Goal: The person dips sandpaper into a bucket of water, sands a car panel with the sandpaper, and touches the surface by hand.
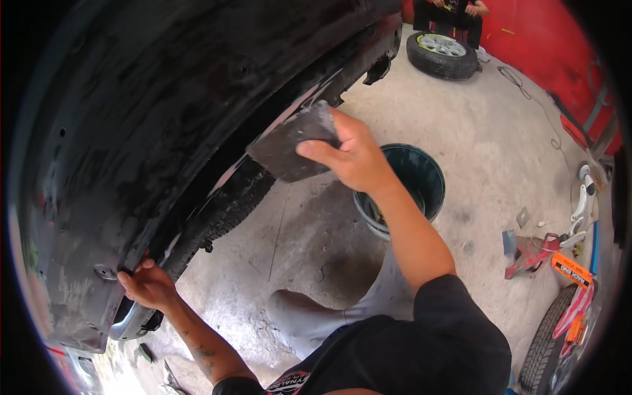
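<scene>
My right hand grips a dark grey flat sanding pad and presses it against the lower edge of a black car body panel. My left hand clasps the bottom edge of the same panel at the lower left, fingers curled under it. The car's tyre sits under the panel between my two hands. A dark bucket stands on the concrete floor just right of my right wrist.
A loose wheel lies on the floor at the back, with a seated person behind it by a red wall. Tools and an orange box lie at the right, beside another tyre. My grey boot rests below.
</scene>
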The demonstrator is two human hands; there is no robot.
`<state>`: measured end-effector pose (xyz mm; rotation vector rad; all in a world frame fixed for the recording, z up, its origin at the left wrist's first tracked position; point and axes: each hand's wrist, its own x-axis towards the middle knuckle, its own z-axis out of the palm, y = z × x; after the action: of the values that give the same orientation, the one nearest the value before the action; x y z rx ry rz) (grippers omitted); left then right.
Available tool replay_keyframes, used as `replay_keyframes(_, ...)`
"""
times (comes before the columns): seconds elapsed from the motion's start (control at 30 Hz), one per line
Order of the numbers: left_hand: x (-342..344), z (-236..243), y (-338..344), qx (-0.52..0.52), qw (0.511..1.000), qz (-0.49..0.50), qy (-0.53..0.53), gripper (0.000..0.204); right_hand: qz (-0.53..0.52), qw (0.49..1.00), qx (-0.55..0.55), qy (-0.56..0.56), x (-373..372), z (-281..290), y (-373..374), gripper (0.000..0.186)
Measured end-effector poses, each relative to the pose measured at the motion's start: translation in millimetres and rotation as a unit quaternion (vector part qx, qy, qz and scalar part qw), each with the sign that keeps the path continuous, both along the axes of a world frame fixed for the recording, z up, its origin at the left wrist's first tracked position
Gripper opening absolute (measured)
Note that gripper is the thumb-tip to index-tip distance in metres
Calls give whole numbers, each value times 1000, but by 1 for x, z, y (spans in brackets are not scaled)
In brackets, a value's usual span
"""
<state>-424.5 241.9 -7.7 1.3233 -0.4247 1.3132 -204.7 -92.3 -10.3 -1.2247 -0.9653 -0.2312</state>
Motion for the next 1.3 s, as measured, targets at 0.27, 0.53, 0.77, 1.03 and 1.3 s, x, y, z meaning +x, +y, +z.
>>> replay_keyframes(0.27, 0, -6, 11, 11, 1000, 0, -10, 35, 0, 999, 53, 5, -1, 9, 12, 69)
replay_keyframes(0.53, 0, -6, 4, -9, 998, 65, 8, 44, 117, 911, -324, -225, -63, -19, 41, 47)
replay_keyframes(0.77, -8, -8, 9, 35, 995, 86, 29, 41, -204, 903, -364, -104, -45, -111, -49, 22)
replay_keyframes(1.03, -7, -7, 16, 24, 1000, -8, 1, 37, -431, 713, -550, 50, -105, -216, -203, 33)
replay_keyframes(1.3, -15, -1, 16, 6, 997, -74, 14, 42, -449, 626, -601, 212, -140, -249, -266, 23)
